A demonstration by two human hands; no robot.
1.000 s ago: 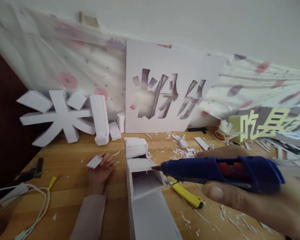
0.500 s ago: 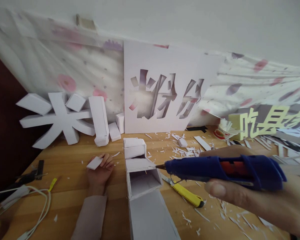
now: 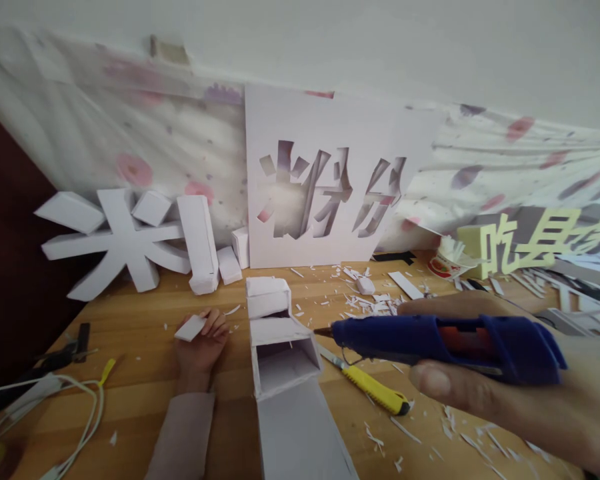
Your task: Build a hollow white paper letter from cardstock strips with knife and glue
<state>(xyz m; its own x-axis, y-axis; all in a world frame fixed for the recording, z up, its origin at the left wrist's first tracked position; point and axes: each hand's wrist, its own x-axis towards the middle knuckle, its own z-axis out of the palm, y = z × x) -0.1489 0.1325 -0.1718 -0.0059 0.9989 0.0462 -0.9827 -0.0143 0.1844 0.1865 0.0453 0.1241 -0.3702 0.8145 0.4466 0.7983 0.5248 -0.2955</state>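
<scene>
While the right hand (image 3: 525, 393) grips a blue glue gun (image 3: 445, 340) at the lower right of the frame, the left hand (image 3: 200, 347) rests left of centre with a small white foam piece (image 3: 190, 327).

Head view: the right hand is closed around the gun's body, thumb underneath; most of that hand is blurred and cut off by the right and bottom edges. The gun's nozzle tip sits just beside the upper right corner of a white foam box channel (image 3: 285, 360), whose near end runs out of the bottom edge; whether tip and foam touch is hard to tell. The left hand lies palm up on the wooden table (image 3: 140, 333), fingers curled loosely, the foam piece at their tips. A yellow utility knife (image 3: 367, 389) lies under the gun, partly hidden. At the upper centre stands a white cut-out board (image 3: 330, 120); a white foam character (image 3: 125, 240) leans at the left.
</scene>
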